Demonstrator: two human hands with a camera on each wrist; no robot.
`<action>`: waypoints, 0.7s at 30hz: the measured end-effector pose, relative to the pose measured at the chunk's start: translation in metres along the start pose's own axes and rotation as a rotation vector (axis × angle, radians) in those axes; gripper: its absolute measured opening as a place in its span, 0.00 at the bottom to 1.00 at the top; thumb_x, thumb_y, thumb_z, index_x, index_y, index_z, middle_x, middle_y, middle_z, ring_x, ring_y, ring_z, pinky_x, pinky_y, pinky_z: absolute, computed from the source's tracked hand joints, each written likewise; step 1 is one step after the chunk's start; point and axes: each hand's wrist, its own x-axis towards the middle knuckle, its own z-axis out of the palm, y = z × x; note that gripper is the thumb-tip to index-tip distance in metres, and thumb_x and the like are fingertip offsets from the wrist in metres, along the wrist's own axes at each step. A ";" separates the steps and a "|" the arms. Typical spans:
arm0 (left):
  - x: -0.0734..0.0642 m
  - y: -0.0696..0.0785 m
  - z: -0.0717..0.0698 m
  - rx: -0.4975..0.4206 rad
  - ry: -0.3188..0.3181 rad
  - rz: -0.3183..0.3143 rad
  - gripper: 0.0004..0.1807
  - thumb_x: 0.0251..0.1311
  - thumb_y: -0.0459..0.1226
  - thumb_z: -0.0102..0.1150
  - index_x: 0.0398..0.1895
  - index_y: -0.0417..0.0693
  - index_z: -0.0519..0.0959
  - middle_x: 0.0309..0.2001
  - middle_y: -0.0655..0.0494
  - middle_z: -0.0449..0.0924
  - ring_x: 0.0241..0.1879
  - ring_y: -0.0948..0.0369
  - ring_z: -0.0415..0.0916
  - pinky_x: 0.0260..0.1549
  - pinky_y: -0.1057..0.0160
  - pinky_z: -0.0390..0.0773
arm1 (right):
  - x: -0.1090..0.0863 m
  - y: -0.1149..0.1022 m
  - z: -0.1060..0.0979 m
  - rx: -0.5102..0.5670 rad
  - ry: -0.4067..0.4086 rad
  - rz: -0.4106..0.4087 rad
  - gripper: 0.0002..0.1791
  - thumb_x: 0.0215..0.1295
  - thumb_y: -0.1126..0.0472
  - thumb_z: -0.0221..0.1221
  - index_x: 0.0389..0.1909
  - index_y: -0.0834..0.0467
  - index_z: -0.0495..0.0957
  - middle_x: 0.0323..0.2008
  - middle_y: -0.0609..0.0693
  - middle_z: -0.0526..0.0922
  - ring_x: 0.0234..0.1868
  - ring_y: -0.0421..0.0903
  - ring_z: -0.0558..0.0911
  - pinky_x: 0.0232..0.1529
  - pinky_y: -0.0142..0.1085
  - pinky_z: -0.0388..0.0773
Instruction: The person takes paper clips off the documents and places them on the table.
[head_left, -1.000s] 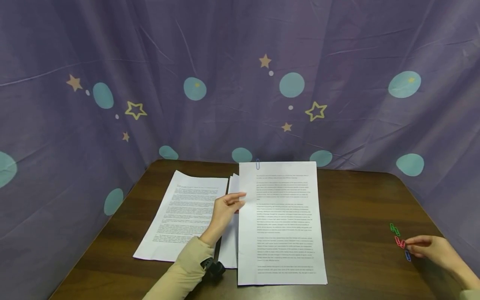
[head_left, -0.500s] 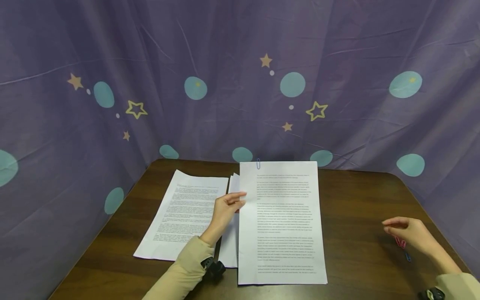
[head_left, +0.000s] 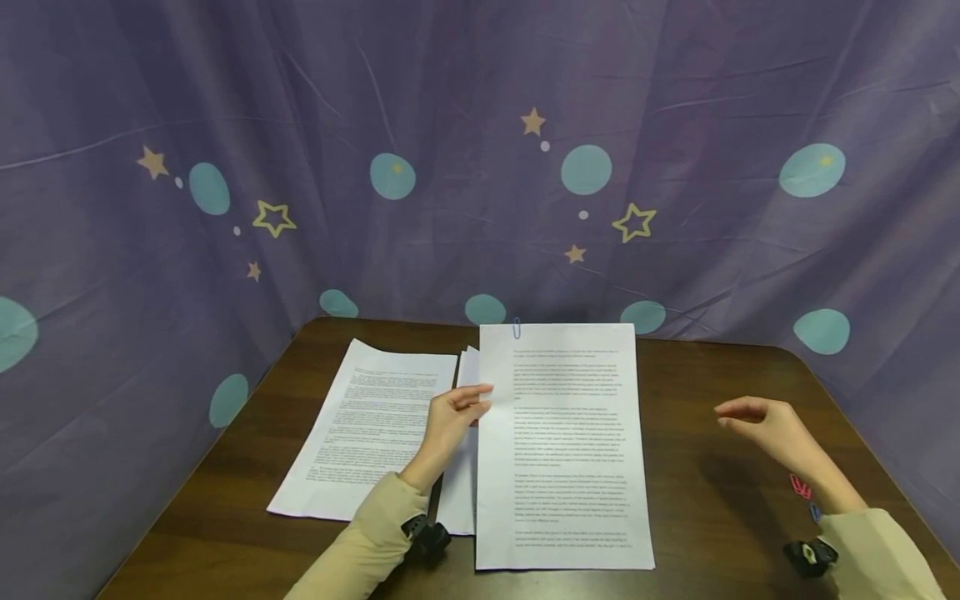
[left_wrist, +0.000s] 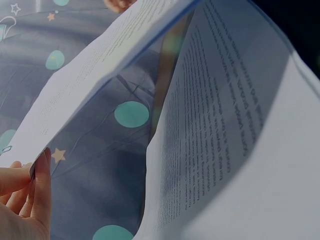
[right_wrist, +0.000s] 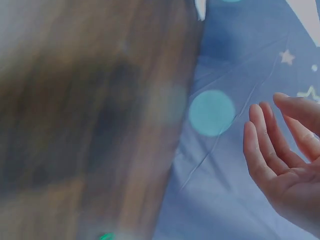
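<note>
My left hand (head_left: 456, 410) pinches the left edge of a printed paper stack (head_left: 558, 450), held up at a tilt. A blue paper clip (head_left: 517, 328) sits on that stack's top edge, near its left corner. In the left wrist view my left hand (left_wrist: 25, 200) has thumb and fingers on the sheets' edge. My right hand (head_left: 772, 429) hovers over the table right of the stack, thumb and index finger slightly apart. In the right wrist view its fingers (right_wrist: 260, 150) are relaxed, with nothing visible between them. Red paper clips (head_left: 800, 487) and a blue paper clip (head_left: 816, 512) lie near the right forearm.
Another printed stack (head_left: 375, 433) lies on the brown table (head_left: 697, 367) at the left. More white sheets (head_left: 459, 483) lie partly behind the held stack. A blurred green clip (right_wrist: 106, 236) shows in the right wrist view. A purple patterned curtain (head_left: 465, 208) hangs behind the table.
My right hand has lifted from the paper clips and moved left and away from me, toward the stack. My left hand and the held stack have stayed in place.
</note>
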 end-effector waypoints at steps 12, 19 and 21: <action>0.005 -0.011 0.000 -0.008 -0.011 0.001 0.12 0.49 0.26 0.59 0.40 0.33 0.79 0.33 0.41 0.80 0.24 0.65 0.72 0.25 0.66 0.76 | 0.038 -0.052 0.017 0.080 0.019 -0.109 0.11 0.56 0.61 0.59 0.38 0.64 0.79 0.36 0.59 0.81 0.31 0.30 0.76 0.29 0.26 0.73; 0.012 -0.028 0.002 0.004 -0.002 0.014 0.13 0.48 0.27 0.60 0.40 0.36 0.80 0.33 0.43 0.81 0.24 0.66 0.73 0.26 0.65 0.77 | 0.056 -0.079 0.028 0.139 0.006 -0.131 0.12 0.56 0.61 0.59 0.38 0.64 0.79 0.37 0.59 0.81 0.33 0.32 0.76 0.31 0.25 0.73; 0.012 -0.028 0.003 0.004 0.004 0.015 0.12 0.48 0.27 0.60 0.39 0.37 0.80 0.32 0.44 0.81 0.23 0.67 0.73 0.25 0.65 0.77 | 0.061 -0.088 0.030 0.159 0.001 -0.141 0.12 0.56 0.62 0.59 0.39 0.65 0.79 0.37 0.59 0.81 0.33 0.33 0.76 0.32 0.25 0.73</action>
